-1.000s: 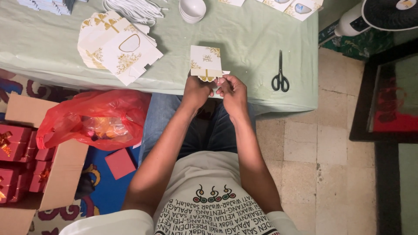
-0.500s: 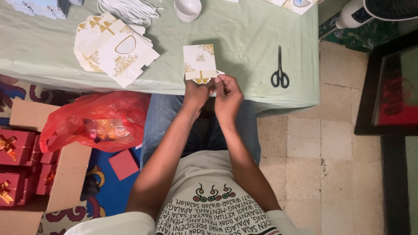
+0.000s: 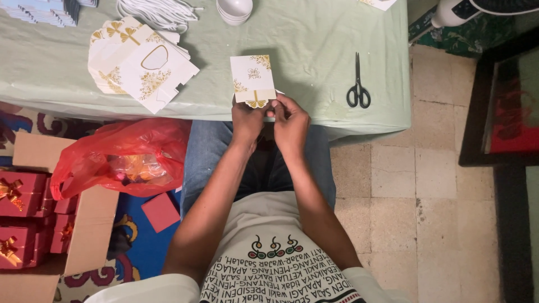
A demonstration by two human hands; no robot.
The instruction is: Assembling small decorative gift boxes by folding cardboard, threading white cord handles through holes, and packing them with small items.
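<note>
Gift-box blank point(image 3: 252, 79), white card with gold floral print and a gold bow motif, lies at the near edge of the counter point(image 3: 314, 39), which is draped in pale green cloth; its lower flap overhangs the edge toward me. My left hand point(image 3: 247, 119) pinches the flap at the bow motif, fingers closed on the card. My right hand point(image 3: 290, 118) meets it from the other side, fingertips closed on the same lower edge, so both hands hold the blank together. I judge the step in hand to be folding or tucking this bottom flap to form the box. The next move would call for a firm crease along the printed line, with one hand steadying the panel while the other presses the tab home; whether a slot is there I cannot tell. To my left, a stack of unfolded blanks point(image 3: 140, 64) rests on the counter, well apart. Black scissors point(image 3: 357, 84) lie to my right, untouched. Below the counter sit a red plastic bag point(image 3: 120, 157) and red gift boxes point(image 3: 22, 219) in a cardboard carton.
</note>
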